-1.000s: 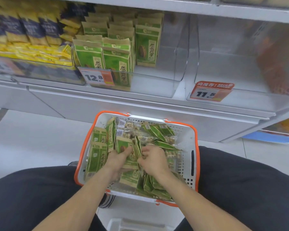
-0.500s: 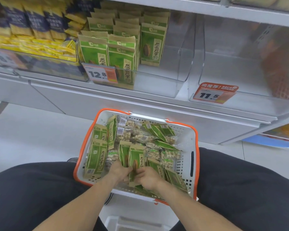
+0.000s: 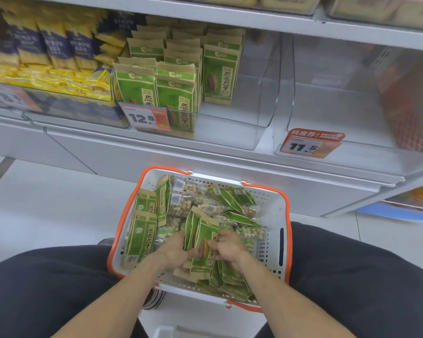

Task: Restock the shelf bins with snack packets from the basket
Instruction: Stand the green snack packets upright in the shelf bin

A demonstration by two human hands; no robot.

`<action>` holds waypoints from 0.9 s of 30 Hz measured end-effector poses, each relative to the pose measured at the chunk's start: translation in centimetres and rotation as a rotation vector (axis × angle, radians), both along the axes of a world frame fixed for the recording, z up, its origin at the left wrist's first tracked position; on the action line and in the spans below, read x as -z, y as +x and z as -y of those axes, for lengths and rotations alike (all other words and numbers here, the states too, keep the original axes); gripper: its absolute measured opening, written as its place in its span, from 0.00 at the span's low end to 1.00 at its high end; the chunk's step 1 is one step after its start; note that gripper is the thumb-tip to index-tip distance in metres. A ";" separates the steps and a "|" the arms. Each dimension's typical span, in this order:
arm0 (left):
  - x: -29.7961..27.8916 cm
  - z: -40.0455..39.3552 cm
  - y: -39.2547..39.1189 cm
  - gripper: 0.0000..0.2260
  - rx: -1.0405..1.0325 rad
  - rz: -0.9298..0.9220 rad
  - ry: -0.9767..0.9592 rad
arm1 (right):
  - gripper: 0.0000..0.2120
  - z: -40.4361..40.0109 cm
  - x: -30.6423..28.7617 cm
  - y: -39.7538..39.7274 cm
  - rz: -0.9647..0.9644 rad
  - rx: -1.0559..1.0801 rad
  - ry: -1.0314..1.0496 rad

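A white basket with an orange rim (image 3: 282, 208) sits on the floor between my knees, filled with green snack packets and clear packets of nuts (image 3: 181, 206). Both hands are inside it. My left hand (image 3: 175, 250) and my right hand (image 3: 226, 245) grip a small upright stack of green packets (image 3: 203, 242) from either side. More green packets (image 3: 142, 230) lie along the basket's left wall. On the shelf above, a clear bin (image 3: 230, 128) holds standing rows of the same green packets (image 3: 176, 93) on its left side; its right side is bare.
A price tag reading 12.8 (image 3: 145, 117) hangs on that bin. To the right stands a clear bin (image 3: 352, 106) with an 11.5 tag (image 3: 310, 143) and orange-red packets at its far right. Yellow and blue packets (image 3: 47, 52) fill the left bin. My dark-trousered knees flank the basket.
My hands have gathered several green packets into an upright stack and drawn it toward the basket's near side. The view has dropped slightly closer to the shelf.
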State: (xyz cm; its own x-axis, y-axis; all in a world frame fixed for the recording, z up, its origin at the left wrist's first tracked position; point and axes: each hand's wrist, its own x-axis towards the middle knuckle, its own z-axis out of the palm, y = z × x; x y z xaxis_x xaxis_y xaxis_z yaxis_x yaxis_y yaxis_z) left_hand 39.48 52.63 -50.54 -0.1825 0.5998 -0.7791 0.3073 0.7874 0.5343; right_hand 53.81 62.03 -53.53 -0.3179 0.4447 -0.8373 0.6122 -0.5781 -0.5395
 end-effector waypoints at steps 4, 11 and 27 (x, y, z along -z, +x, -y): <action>-5.4 -2.7 -1.8 0.17 0.043 0.032 0.092 | 0.22 -2.7 -1.8 0.0 -0.267 0.132 -0.196; -14.6 -5.8 -6.7 0.16 0.244 -0.011 0.279 | 0.28 -4.3 -8.4 -3.0 -0.744 0.234 -0.270; -16.8 -5.4 -7.0 0.18 -0.072 0.137 0.725 | 0.38 -5.9 -16.9 -3.3 -0.837 0.221 0.279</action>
